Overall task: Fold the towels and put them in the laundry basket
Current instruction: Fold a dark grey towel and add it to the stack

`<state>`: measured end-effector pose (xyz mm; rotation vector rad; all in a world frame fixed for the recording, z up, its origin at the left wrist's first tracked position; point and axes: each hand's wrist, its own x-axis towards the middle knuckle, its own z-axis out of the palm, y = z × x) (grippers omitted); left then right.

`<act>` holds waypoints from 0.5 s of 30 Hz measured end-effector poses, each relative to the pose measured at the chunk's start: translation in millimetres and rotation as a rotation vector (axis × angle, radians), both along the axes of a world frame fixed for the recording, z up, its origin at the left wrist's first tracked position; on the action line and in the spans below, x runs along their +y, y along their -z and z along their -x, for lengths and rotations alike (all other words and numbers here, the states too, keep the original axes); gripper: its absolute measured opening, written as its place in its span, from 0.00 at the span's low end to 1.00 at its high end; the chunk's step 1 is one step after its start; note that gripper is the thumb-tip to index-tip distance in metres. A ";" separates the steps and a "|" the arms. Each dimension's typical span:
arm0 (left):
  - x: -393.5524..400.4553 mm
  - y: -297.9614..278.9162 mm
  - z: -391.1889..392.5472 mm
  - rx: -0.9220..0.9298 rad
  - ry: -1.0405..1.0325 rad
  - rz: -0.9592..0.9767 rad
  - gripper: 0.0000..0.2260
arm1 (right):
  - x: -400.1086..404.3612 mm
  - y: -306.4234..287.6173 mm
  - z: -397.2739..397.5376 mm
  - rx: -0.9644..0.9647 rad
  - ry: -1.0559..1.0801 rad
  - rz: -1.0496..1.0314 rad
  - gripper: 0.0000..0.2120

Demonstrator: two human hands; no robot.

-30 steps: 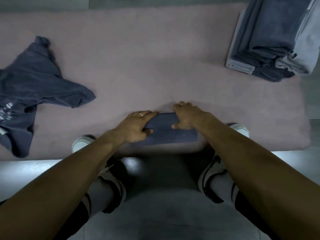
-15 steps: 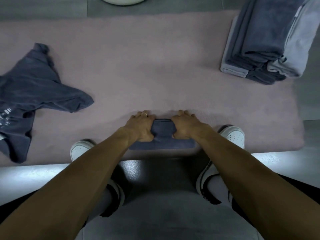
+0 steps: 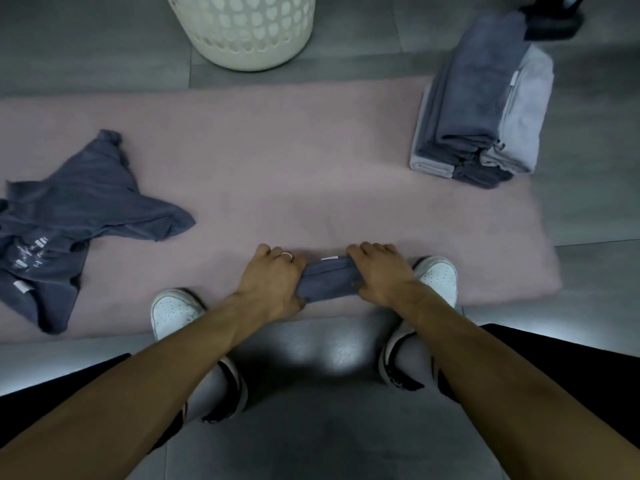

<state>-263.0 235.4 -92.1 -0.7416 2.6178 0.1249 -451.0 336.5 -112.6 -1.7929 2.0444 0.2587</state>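
A small folded dark blue towel [image 3: 329, 278] lies at the near edge of the pink rug [image 3: 294, 161]. My left hand [image 3: 272, 280] grips its left end and my right hand [image 3: 379, 271] grips its right end, fingers curled over the far side. A white tag shows on the towel's far edge. The cream laundry basket [image 3: 249, 29] with oval holes stands on the grey floor beyond the rug, top centre. A crumpled blue towel [image 3: 76, 216] with white print lies at the left of the rug.
A stack of folded dark and light grey towels [image 3: 481, 109] sits on the rug's far right corner, a black object [image 3: 550, 19] behind it. My white shoes [image 3: 173, 310] rest at the rug's near edge on both sides of the towel.
Both hands closed round the ends of the folded towel, which now looks narrower and bunched. The view tilted up, so the laundry basket has come into sight.
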 end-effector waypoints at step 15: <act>11.2 -174.8 85.5 0.369 0.382 0.203 0.20 | 45.7 -204.1 63.9 0.019 0.066 0.199 0.28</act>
